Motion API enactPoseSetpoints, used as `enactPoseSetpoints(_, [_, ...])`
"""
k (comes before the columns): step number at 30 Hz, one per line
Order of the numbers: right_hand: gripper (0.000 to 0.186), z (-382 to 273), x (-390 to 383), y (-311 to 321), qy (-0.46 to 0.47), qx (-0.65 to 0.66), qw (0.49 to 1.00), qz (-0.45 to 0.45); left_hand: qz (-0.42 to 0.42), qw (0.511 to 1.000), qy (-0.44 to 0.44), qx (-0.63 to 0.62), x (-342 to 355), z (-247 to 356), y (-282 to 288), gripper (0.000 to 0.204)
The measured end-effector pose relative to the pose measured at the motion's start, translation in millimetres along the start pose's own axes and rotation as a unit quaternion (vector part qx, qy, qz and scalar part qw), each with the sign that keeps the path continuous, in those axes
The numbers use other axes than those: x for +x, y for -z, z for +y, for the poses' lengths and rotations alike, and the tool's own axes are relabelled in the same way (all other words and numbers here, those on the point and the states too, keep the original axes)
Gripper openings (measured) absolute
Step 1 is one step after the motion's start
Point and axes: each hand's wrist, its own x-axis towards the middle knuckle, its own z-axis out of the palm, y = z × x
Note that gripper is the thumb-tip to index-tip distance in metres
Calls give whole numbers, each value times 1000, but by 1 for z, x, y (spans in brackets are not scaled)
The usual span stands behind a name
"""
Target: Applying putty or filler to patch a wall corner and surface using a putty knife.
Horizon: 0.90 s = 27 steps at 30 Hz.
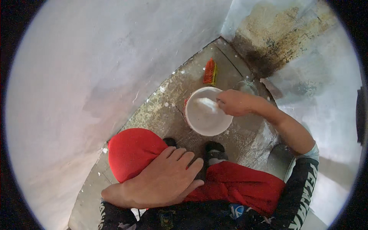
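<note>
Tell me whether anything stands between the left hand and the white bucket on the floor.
The left hand rests on the red-clad left knee. Between it and the white bucket lie only the person's dark shoes and speckled floor. The right hand is already at the bucket's rim, its fingers closed on something white.

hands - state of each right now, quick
Left hand: open, flat on the red knee.
Right hand: closed over the white bucket; what it grips cannot be told.

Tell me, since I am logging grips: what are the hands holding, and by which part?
The right hand is closed over the white bucket, on something pale; what it grips cannot be told. The left hand lies flat on the red-clad knee, holding nothing.
</note>
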Motion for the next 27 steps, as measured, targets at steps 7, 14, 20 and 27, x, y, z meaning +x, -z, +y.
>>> enactPoseSetpoints(7, [16,18,47,-81,64,-77,992,80,-2,1000,-8,-1,2,2,2,49])
enactPoseSetpoints(14, [18,11,76,-111,54,-151,984,83,-1,1000,-13,-14,-1,-3,0,50])
enactPoseSetpoints(20, [19,-4,80,-120,37,-74,994,66,1,1000,-9,-17,-3,-6,2,51])
enactPoseSetpoints(27, [22,-15,92,-98,96,-128,981,-105,-1,1000,-7,-14,0,-8,1,51])
